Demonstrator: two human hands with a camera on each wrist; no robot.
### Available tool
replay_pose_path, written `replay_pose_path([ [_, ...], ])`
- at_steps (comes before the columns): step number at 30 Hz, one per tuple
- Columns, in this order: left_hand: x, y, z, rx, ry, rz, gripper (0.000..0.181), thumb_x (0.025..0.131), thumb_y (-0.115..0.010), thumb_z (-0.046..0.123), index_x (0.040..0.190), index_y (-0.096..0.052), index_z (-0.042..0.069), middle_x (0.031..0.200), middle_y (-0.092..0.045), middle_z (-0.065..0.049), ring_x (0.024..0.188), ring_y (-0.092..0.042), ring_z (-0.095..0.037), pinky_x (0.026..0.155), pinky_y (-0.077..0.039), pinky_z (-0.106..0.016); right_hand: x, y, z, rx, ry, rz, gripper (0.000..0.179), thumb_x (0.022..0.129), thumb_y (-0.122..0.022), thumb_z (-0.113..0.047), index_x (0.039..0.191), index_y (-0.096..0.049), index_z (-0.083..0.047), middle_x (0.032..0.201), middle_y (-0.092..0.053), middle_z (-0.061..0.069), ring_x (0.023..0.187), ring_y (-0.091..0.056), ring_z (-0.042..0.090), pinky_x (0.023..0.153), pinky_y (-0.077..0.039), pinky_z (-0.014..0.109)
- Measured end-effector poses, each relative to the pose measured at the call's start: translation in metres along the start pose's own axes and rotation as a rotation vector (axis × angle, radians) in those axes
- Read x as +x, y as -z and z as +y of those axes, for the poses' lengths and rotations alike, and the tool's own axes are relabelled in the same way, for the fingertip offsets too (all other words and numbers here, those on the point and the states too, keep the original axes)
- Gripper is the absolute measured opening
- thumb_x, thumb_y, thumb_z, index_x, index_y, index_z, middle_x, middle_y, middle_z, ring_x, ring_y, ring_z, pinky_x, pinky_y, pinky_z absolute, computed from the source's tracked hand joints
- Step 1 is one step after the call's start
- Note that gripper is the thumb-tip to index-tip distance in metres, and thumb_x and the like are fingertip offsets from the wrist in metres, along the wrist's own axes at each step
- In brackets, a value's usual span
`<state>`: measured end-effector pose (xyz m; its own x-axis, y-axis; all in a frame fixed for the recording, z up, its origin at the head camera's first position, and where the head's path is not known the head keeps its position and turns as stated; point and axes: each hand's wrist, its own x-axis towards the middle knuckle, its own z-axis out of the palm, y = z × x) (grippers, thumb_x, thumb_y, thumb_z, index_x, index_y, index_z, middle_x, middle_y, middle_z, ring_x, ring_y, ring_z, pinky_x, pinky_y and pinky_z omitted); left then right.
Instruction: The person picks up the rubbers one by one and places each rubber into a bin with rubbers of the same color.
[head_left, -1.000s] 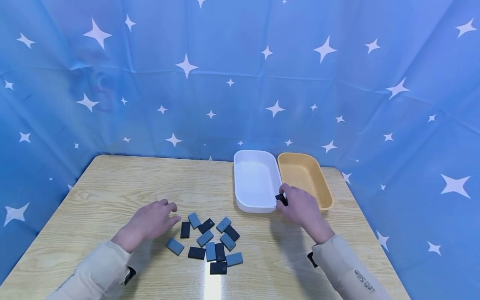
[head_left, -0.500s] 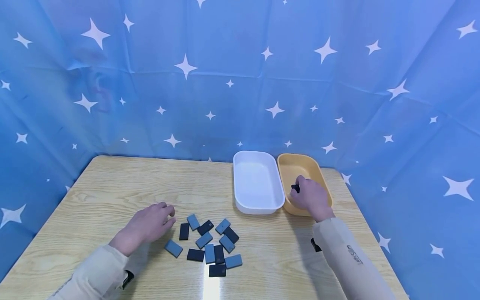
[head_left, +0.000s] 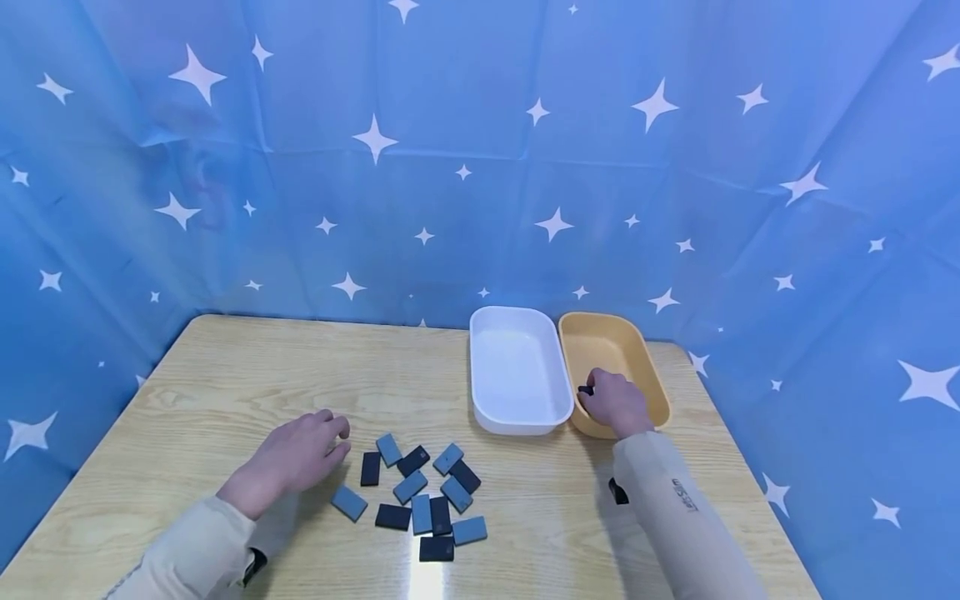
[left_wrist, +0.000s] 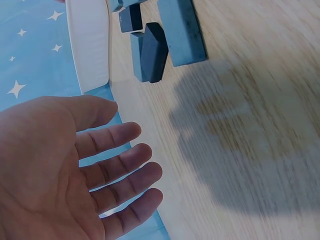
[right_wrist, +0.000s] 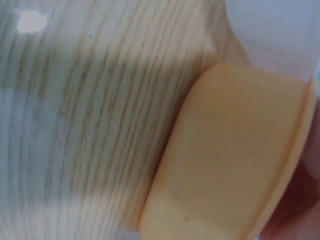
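Note:
My right hand (head_left: 617, 402) reaches down inside the orange tub (head_left: 651, 375) and pinches a small black rectangular block (head_left: 586, 390). In the right wrist view the near wall of the orange tub (right_wrist: 235, 150) hides most of that hand and the block. My left hand (head_left: 296, 454) hovers over the table with nothing in it. Its fingers (left_wrist: 125, 192) are spread and gently bent in the left wrist view. Just right of it in the head view lie several loose blocks, some blue-grey (head_left: 348, 503), some black (head_left: 371, 468).
A white tub (head_left: 517, 429) stands against the orange tub's left side. The wooden table (head_left: 300, 358) ends at a blue curtain (head_left: 450, 192) with white stars. Two black blocks (head_left: 436, 548), (head_left: 440, 516) lie close to blue-grey ones near the front.
My right hand has carried the black block from the white tub's near right corner across to the orange tub and down into it. The left hand has shifted only slightly.

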<state>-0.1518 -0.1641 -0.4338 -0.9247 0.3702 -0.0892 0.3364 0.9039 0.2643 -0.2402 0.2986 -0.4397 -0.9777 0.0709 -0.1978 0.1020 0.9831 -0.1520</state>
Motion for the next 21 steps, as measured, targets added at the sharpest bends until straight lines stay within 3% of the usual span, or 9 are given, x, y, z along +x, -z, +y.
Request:
replay_pose_path([
  [8,0.000,-0.001,-0.002,0.005,0.011,-0.016,0.013,0.095,-0.059,0.026,0.100,-0.065,0.016,0.094,-0.061,-0.001,0.074,-0.054,-0.012,0.066,-0.047,-0.035,0.007,-0.003,0.001,0.023,-0.015,-0.047,0.030,0.095,-0.056,-0.031,0.109,-0.061,-0.005,0.100,-0.066,0.014,0.084,-0.060,0.028,0.071,-0.048,0.044],
  [21,0.000,-0.006,-0.010,-0.006,0.018,0.014,0.012,0.094,-0.059,0.027,0.096,-0.065,0.016,0.087,-0.058,0.001,0.070,-0.050,-0.012,0.061,-0.044,-0.034,0.014,-0.009,0.003,0.047,0.003,-0.042,0.025,0.096,-0.056,-0.030,0.105,-0.061,-0.007,0.094,-0.066,0.011,0.077,-0.058,0.025,0.068,-0.045,0.041],
])
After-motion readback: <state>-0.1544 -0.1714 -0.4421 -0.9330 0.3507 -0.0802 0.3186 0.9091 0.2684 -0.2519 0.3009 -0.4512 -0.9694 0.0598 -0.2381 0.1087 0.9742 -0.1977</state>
